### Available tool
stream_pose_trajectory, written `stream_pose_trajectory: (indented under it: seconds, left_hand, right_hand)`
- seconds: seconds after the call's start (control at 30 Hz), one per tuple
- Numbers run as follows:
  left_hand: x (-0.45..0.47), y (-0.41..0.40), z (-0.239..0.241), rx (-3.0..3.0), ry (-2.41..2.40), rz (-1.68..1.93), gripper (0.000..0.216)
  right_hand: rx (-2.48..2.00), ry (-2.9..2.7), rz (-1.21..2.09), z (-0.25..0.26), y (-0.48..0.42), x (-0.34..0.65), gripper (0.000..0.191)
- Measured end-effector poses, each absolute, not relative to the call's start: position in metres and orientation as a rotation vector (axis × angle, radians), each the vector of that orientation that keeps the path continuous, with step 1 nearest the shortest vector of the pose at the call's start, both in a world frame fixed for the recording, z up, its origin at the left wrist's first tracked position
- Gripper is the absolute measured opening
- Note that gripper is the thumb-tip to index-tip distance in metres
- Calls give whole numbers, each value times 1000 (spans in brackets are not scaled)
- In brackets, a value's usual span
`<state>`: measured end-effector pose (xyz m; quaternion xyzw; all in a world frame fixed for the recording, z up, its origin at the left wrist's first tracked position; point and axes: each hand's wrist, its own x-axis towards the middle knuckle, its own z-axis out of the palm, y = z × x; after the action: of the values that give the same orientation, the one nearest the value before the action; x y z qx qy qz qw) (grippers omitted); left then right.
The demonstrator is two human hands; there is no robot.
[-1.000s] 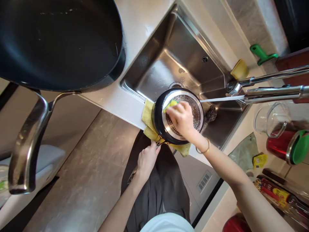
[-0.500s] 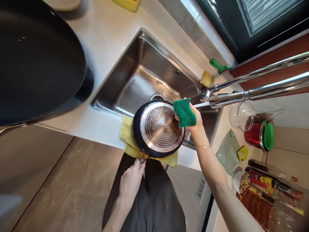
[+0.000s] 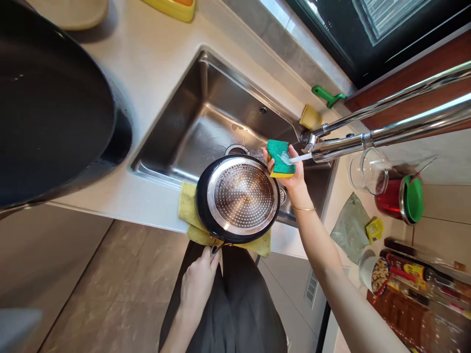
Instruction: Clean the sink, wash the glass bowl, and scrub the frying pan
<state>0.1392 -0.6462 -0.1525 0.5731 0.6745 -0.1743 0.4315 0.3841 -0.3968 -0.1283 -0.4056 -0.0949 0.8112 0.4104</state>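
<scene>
My left hand [image 3: 199, 277] is closed round the handle of a black frying pan [image 3: 203, 196]. The pan is turned so that its round, dotted metal underside faces me, above the sink's front edge. In my right hand [image 3: 296, 174] is a green and yellow sponge [image 3: 280, 152], green side up, beyond the pan's right side. Water from the faucet [image 3: 329, 149] runs onto the sponge. Beneath the pan, a yellow cloth [image 3: 189, 203] hangs over the counter edge.
The steel sink [image 3: 184, 115] lies behind the pan. A large black pan [image 3: 55, 108] stands on the left of the counter. At right are a red pot [image 3: 392, 198], a clear glass container [image 3: 373, 171] and several bottles [image 3: 415, 279]. A green-handled tool [image 3: 327, 96] lies by the window.
The sponge has moved up and back under the water stream, and its yellow side now shows along the edge. My left hand keeps its hold on the pan handle.
</scene>
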Motion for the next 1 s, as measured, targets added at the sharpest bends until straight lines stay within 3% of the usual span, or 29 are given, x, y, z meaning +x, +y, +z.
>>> stream_pose_trajectory:
  seconds: [0.1,0.27,0.5,0.67,0.83,1.0]
  left_hand:
    - [139,-647,-154,1441,1680,-442,40]
    - [139,-649,-158,1454,1673,-438,39]
    - [139,-651,-158,1472,1686,-427,38]
    - [139,-652,-161,1449,1683,-395,37]
    - [142,-653,-160,1421,1687,-339,34]
    - [143,-649,-152,1417,1698,-355,34]
  right_hand:
    - [-1105,-324,1984,-128,-400,384,21]
    - [-1280,-490,1907,-134,-412,387,15]
    - [-1554,-530,1627,-141,-408,378,39]
    - [-1618,-517,1675,-125,-408,369,34]
    - [-1604,-879,1683,-105,-423,354,32]
    - [-1592,-1431,1387,-101,-443,323,18]
